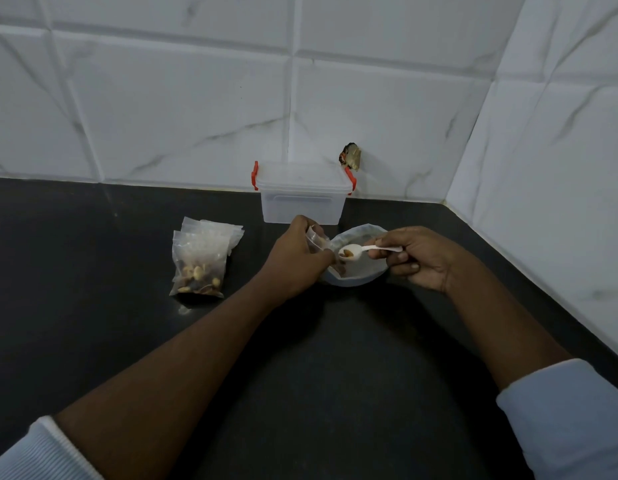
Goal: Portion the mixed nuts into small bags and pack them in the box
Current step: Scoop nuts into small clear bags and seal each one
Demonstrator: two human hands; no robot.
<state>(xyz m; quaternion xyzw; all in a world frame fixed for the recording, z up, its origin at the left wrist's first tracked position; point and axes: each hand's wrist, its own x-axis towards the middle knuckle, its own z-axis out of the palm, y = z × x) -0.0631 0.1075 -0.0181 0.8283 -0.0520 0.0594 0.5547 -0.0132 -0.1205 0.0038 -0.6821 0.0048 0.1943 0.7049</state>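
Note:
My left hand point(300, 258) grips a small clear bag point(316, 239) by its mouth, right beside a white bowl point(361, 275) on the black counter. My right hand point(414, 258) pinches the handle of a white plastic spoon point(356, 251); its scoop carries a few nuts over the bowl, close to the bag's opening. A filled bag of mixed nuts point(198, 271) lies to the left, on top of a small stack of clear bags point(214, 233). A translucent plastic box point(302, 194) with red latches and its lid on stands behind the bowl, against the wall.
The black counter point(300, 358) ends at white marble-look tiled walls behind and on the right, forming a corner. A dark chipped patch point(351, 156) marks the back wall just above the box. Both my forearms reach in from the bottom edge.

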